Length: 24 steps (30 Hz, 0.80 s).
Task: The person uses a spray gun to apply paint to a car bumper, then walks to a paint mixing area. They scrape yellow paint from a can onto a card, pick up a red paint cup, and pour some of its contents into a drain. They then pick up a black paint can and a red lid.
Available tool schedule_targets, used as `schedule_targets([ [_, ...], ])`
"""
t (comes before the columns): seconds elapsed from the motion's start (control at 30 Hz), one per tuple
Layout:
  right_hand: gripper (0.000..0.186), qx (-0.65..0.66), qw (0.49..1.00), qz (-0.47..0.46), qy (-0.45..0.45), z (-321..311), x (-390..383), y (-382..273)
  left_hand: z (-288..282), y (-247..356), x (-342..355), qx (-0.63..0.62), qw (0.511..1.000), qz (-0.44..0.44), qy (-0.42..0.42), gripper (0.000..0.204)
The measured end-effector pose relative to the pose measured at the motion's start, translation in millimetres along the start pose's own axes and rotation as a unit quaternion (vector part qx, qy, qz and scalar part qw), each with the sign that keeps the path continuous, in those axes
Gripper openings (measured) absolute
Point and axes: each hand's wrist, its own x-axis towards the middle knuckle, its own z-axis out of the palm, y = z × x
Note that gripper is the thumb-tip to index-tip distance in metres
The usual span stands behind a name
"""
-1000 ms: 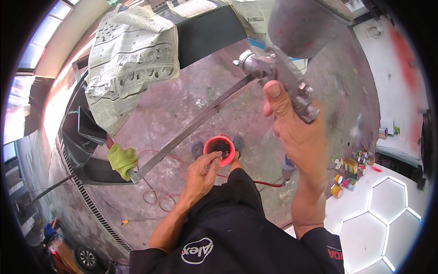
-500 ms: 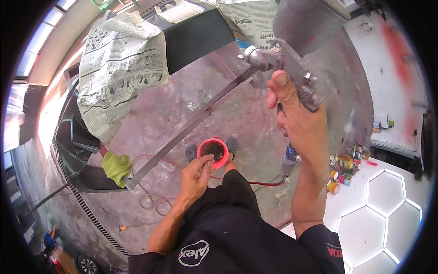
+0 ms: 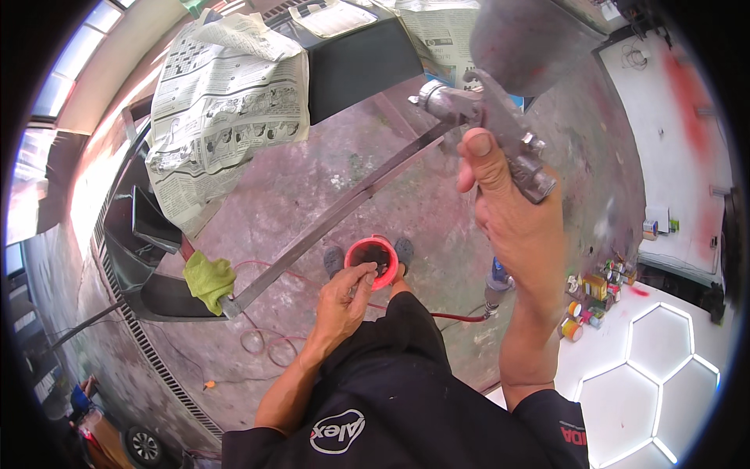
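My right hand (image 3: 522,215) grips a metal spray gun (image 3: 508,133) with a large grey cup on top, its nozzle turned left. Below the hand a blue and metal fitting (image 3: 498,281) joins a red hose (image 3: 457,317). My left hand (image 3: 344,301) is lower and to the left, its fingertips pressed together; whatever they hold, if anything, does not show. Behind those fingertips appears a red pail (image 3: 349,252) between my feet, dark inside and partly covered by the hand. A long grey bar (image 3: 336,211) slants from a yellow-green cloth (image 3: 208,281) up behind the gun.
Newspaper (image 3: 226,125) covers part of a black panel (image 3: 363,66) at the upper left. Black car-body parts (image 3: 172,301) lie at the left beside a floor grate (image 3: 152,356). Paint cans (image 3: 574,328) and bottles stand at the right. A car wheel (image 3: 144,445) shows lower left.
My left hand has shifted slightly right, its fingertips farther across the pail. The whole view has moved a little, so the newspaper and bar appear farther right. The right hand still grips the spray gun.
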Motion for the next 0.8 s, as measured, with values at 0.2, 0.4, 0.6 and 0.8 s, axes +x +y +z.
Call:
schedule_targets([
  [0.2, 0.055, 0.025, 0.996, 0.012, -0.082, 13, -11, -5, -3, -2, -2, 0.024, 1.000, 0.015, 0.010, 0.024],
  [0.4, 0.055, 0.028, 0.998, 0.006, -0.047, 6, 0, -4, 1, -4, -1, 0.006, 1.000, 0.012, 0.012, 0.023],
  [0.6, 0.055, 0.002, 0.998, 0.045, 0.035, -20, 17, -4, 4, -5, 3, 0.018, 0.999, 0.023, -0.018, 0.027],
  [0.8, 0.054, -0.029, 0.994, 0.075, 0.068, -29, 19, 2, 3, 3, 4, 0.025, 1.000, 0.018, -0.004, 0.023],
])
